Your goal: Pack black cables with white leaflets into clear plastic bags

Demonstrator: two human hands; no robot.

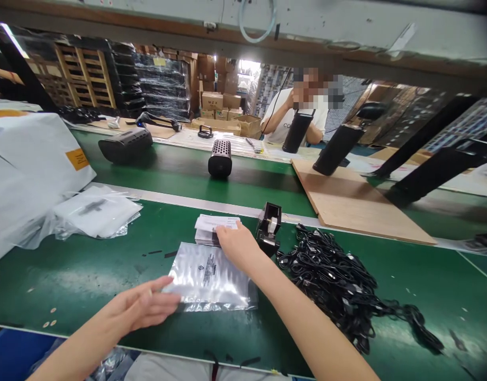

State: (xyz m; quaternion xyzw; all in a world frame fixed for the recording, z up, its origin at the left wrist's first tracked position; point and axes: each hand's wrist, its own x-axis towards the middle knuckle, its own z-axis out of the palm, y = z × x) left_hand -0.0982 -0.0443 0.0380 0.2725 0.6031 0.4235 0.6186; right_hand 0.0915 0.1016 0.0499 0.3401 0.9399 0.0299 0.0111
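My right hand (239, 246) reaches over a small stack of white printed leaflets (207, 223), its fingers closed on the top one. In front of the stack lies a pile of clear plastic bags (207, 272) with black printing. My left hand (154, 304) is at the left edge of the bags, fingers stretched out and slightly blurred, holding nothing. A black tape dispenser (269, 230) stands just right of the leaflets. Further right, a heap of bundled black cables (331, 275) spreads over the green table.
More bags (96, 211) lie at left beside a large white wrapped bundle (29, 159). Black perforated devices (220, 159) sit on the green belt behind. A wooden board (358, 206) is at right. A person (279, 114) stands opposite, beneath an overhead beam (188, 26).
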